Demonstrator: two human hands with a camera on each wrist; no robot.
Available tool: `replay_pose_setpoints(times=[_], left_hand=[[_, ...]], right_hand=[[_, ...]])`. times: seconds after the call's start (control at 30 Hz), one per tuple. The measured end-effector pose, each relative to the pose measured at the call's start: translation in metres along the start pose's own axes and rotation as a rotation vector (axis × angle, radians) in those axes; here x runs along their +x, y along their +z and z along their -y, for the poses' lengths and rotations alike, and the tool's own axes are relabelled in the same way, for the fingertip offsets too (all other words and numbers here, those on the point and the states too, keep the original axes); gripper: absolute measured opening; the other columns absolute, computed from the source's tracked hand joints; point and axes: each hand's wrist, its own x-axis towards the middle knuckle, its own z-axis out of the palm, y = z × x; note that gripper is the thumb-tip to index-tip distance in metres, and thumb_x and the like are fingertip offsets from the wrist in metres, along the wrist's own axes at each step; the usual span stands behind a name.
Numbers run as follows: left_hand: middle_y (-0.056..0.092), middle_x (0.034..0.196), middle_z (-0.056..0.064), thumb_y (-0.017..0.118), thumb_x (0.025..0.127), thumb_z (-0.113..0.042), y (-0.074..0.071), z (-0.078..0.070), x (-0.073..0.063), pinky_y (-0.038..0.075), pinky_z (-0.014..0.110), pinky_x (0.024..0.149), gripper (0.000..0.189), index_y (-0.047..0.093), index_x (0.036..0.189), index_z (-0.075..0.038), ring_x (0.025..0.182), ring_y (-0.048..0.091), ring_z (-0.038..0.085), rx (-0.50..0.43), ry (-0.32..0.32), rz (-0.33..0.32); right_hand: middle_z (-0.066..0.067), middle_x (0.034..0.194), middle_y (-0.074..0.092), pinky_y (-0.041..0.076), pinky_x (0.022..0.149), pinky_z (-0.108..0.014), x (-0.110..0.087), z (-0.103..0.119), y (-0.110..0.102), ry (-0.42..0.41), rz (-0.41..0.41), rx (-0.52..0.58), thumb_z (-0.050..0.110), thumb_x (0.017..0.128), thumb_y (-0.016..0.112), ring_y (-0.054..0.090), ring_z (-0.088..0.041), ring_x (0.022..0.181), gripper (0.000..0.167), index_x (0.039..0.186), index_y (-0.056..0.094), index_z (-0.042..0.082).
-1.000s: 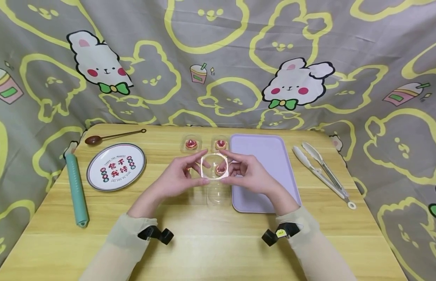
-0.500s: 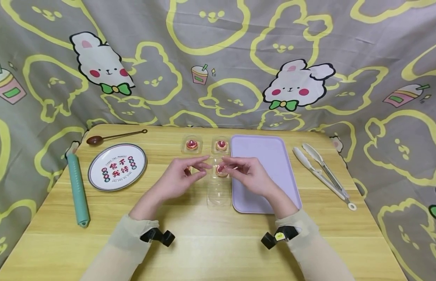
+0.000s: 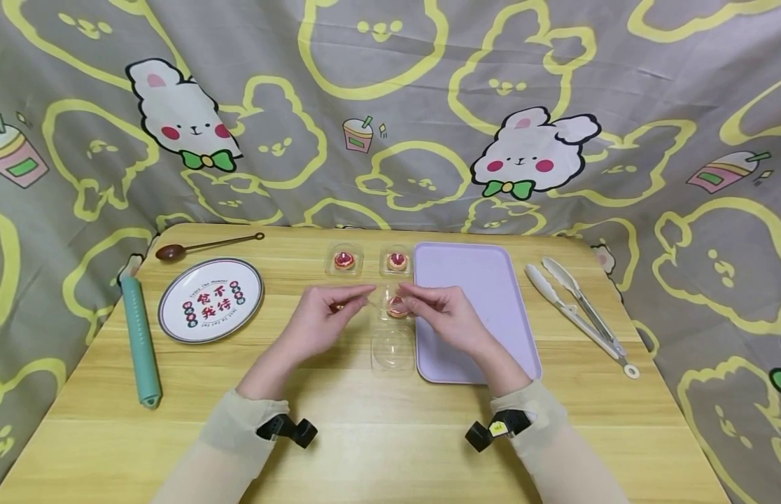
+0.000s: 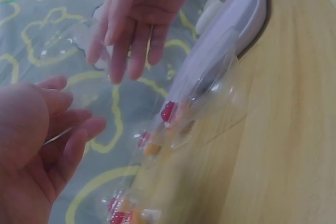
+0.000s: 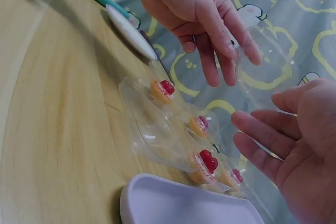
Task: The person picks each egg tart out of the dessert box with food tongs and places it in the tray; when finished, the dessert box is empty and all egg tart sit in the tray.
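Note:
Both hands are raised over the middle of the table, facing each other. Between their fingertips is a clear domed plastic lid [image 5: 270, 69], see-through and hard to make out in the head view. My left hand [image 3: 318, 318] pinches its left side with thumb and fingers; my right hand [image 3: 444, 315] pinches the right side. Below them a small fruit tart [image 3: 397, 306] with a red top sits on clear plastic, beside a clear domed piece [image 3: 392, 350] nearer me. Further back are a left tart [image 3: 344, 260] and a right tart [image 3: 397, 261]. Another tart is mostly hidden behind my left hand.
A lilac tray [image 3: 475, 308] lies right of the tarts, partly under my right forearm. Beyond it are white-tipped tongs [image 3: 573, 308]. On the left are a printed oval plate [image 3: 176, 301], a brown spoon [image 3: 171, 253] and a teal roll [image 3: 141, 343]. A patterned curtain [image 3: 416, 84] hangs behind.
The clear lid between my hands has tilted, so its bright square rim no longer shows in the head view. My thumbs have risen towards the fingertips.

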Motion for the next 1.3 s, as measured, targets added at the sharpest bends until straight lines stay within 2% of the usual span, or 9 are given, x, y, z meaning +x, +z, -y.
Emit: replay_pose_setpoints(times=[0.07, 0.2, 0.27, 0.37, 0.63, 0.8, 0.9, 1.13, 1.3], left_hand=[[0.074, 0.128, 0.004, 0.072, 0.102, -0.009, 0.001, 0.001, -0.001, 0.062, 0.029, 0.066, 0.03, 0.075, 0.132, -0.009, 0.09, 0.076, 0.02, -0.018, -0.012, 0.015], [0.072, 0.133, 0.008, 0.08, 0.097, -0.015, 0.002, 0.003, -0.004, 0.064, 0.03, 0.073, 0.046, 0.068, 0.141, -0.008, 0.107, 0.075, 0.026, -0.035, -0.036, 0.045], [0.07, 0.136, 0.009, 0.085, 0.094, -0.02, 0.001, 0.003, -0.005, 0.063, 0.03, 0.076, 0.056, 0.065, 0.144, -0.008, 0.114, 0.073, 0.029, -0.039, -0.048, 0.061], [0.067, 0.14, 0.01, 0.086, 0.093, -0.027, 0.0, 0.004, -0.006, 0.063, 0.03, 0.079, 0.064, 0.061, 0.148, -0.008, 0.12, 0.07, 0.031, -0.04, -0.053, 0.077], [0.067, 0.141, 0.011, 0.08, 0.098, -0.031, -0.001, 0.006, -0.008, 0.063, 0.031, 0.077, 0.06, 0.059, 0.15, -0.009, 0.118, 0.071, 0.029, -0.017, -0.036, 0.086], [0.067, 0.141, 0.003, 0.082, 0.096, -0.026, -0.006, 0.011, -0.013, 0.063, 0.031, 0.078, 0.061, 0.06, 0.15, -0.01, 0.116, 0.072, 0.029, -0.023, -0.035, 0.097], [0.067, 0.141, 0.001, 0.084, 0.094, -0.022, -0.009, 0.013, -0.018, 0.063, 0.032, 0.08, 0.063, 0.059, 0.15, -0.01, 0.114, 0.073, 0.03, -0.045, -0.047, 0.103], [0.067, 0.141, 0.01, 0.085, 0.093, -0.021, -0.019, 0.016, -0.029, 0.063, 0.031, 0.083, 0.068, 0.056, 0.153, -0.011, 0.112, 0.073, 0.027, -0.081, -0.114, 0.112], [0.066, 0.142, 0.014, 0.085, 0.092, -0.017, -0.025, 0.016, -0.037, 0.063, 0.031, 0.084, 0.071, 0.053, 0.155, -0.008, 0.112, 0.073, 0.033, -0.095, -0.131, 0.12]], right_hand=[[-0.027, 0.134, 0.065, 0.057, 0.098, -0.053, 0.0, 0.0, 0.001, 0.01, 0.016, 0.019, -0.004, 0.105, 0.061, 0.07, -0.043, 0.115, 0.039, 0.143, 0.058, -0.01], [-0.023, 0.145, 0.059, 0.057, 0.1, -0.039, -0.002, 0.0, 0.001, 0.019, 0.061, 0.029, -0.003, 0.104, 0.064, 0.066, -0.045, 0.121, 0.051, 0.152, 0.048, -0.008], [-0.023, 0.148, 0.057, 0.057, 0.099, -0.034, -0.003, -0.001, 0.0, 0.013, 0.085, 0.031, -0.002, 0.104, 0.065, 0.067, -0.046, 0.12, 0.055, 0.154, 0.045, -0.007], [-0.024, 0.151, 0.054, 0.058, 0.098, -0.033, -0.005, -0.003, -0.001, 0.009, 0.106, 0.041, 0.001, 0.104, 0.066, 0.065, -0.048, 0.121, 0.058, 0.156, 0.042, -0.007], [-0.027, 0.148, 0.055, 0.057, 0.098, -0.035, -0.006, -0.003, 0.003, 0.029, 0.104, 0.025, 0.0, 0.103, 0.067, 0.069, -0.035, 0.12, 0.061, 0.157, 0.039, -0.007], [-0.033, 0.148, 0.052, 0.058, 0.097, -0.037, -0.006, -0.004, 0.009, 0.017, 0.134, 0.043, -0.006, 0.1, 0.068, 0.069, -0.038, 0.12, 0.065, 0.157, 0.036, -0.01], [-0.033, 0.147, 0.053, 0.058, 0.097, -0.036, -0.005, -0.005, 0.013, 0.003, 0.148, 0.009, -0.005, 0.099, 0.07, 0.07, -0.036, 0.118, 0.067, 0.157, 0.036, -0.01], [-0.026, 0.148, 0.055, 0.058, 0.098, -0.036, -0.001, -0.006, 0.025, -0.013, 0.186, -0.064, -0.001, 0.098, 0.073, 0.073, -0.032, 0.113, 0.071, 0.158, 0.036, -0.008], [-0.025, 0.148, 0.056, 0.06, 0.095, -0.035, 0.0, -0.004, 0.032, -0.003, 0.198, -0.09, 0.0, 0.097, 0.075, 0.074, -0.026, 0.108, 0.072, 0.157, 0.036, -0.01]])
